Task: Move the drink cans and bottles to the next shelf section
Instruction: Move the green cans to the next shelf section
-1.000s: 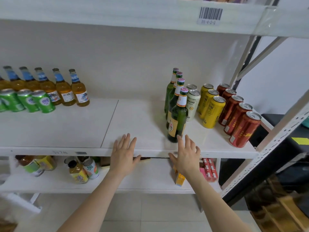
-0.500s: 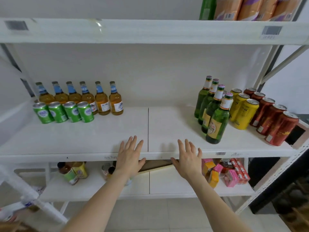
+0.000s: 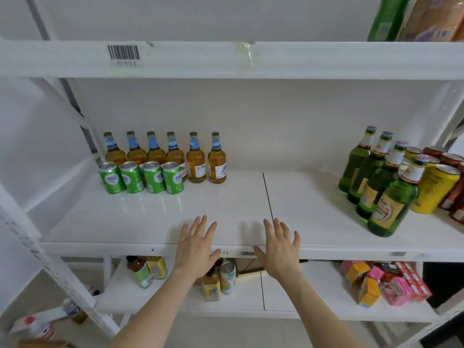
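On the white middle shelf [image 3: 226,209], several amber bottles with blue labels [image 3: 175,156] stand in a row at the back left, and several green cans [image 3: 141,177] stand in front of them. At the right end stand several green glass bottles [image 3: 386,197], with yellow cans [image 3: 437,192] and red cans [image 3: 454,172] behind them. My left hand [image 3: 197,247] and my right hand [image 3: 278,249] hover flat with spread fingers over the shelf's front edge, near the seam [image 3: 268,197] between the two shelf sections. Both hands hold nothing.
The upper shelf [image 3: 226,59] carries a barcode label [image 3: 123,52] and snack bags [image 3: 421,16] at the right. The lower shelf [image 3: 301,297] holds small bottles and cans [image 3: 218,280] and pink and orange cartons [image 3: 384,282]. A slanted white frame post [image 3: 50,262] stands at the left.
The view has swung to the left, so the amber bottles and green cans now sit nearer the middle. Both hands have kept their flat, spread pose at the shelf's front edge.
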Demonstrator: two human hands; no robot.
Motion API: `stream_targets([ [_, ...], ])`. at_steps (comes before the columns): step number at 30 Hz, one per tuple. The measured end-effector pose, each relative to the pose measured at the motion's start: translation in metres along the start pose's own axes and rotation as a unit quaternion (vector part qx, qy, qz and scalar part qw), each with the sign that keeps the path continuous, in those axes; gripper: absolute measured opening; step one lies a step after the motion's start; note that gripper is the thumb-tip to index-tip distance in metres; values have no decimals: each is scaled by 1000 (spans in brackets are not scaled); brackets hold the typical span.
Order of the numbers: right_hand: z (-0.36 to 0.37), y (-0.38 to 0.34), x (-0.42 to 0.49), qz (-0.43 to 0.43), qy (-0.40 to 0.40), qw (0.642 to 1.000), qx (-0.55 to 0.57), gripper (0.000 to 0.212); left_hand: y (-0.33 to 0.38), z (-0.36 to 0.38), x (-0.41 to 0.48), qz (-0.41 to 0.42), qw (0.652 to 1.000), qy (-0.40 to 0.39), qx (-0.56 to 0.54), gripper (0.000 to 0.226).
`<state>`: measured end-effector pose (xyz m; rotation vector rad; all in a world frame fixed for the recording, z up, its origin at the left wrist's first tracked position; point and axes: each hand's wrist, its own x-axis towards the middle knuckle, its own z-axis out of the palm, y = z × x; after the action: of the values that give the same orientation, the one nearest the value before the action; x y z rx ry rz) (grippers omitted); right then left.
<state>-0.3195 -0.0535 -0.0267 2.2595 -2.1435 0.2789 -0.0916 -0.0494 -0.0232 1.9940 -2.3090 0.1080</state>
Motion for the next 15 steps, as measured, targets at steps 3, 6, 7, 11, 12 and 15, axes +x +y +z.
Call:
stream_targets([
  [3,5,-24,20,8,12,1000,3,78,-31,0,16,1,1000,4,0,74],
  [6,8,-51,39,11,31,999,-1,77,-60,-2,27,4,1000,14,5,73],
  [7,10,-61,43,9,26,1000,-4,77,-71,-2,29,4,1000,13,3,73],
  [11,17,-105,54,4,17,1000,1,76,-114,-1,33,6,1000,12,0,73],
  [12,18,-117,58,5,16,1000,4,76,-126,-1,35,10,1000,11,-2,73],
  [15,22,-150,70,23,26,999,6,76,-166,-2,44,27,1000,12,0,73],
])
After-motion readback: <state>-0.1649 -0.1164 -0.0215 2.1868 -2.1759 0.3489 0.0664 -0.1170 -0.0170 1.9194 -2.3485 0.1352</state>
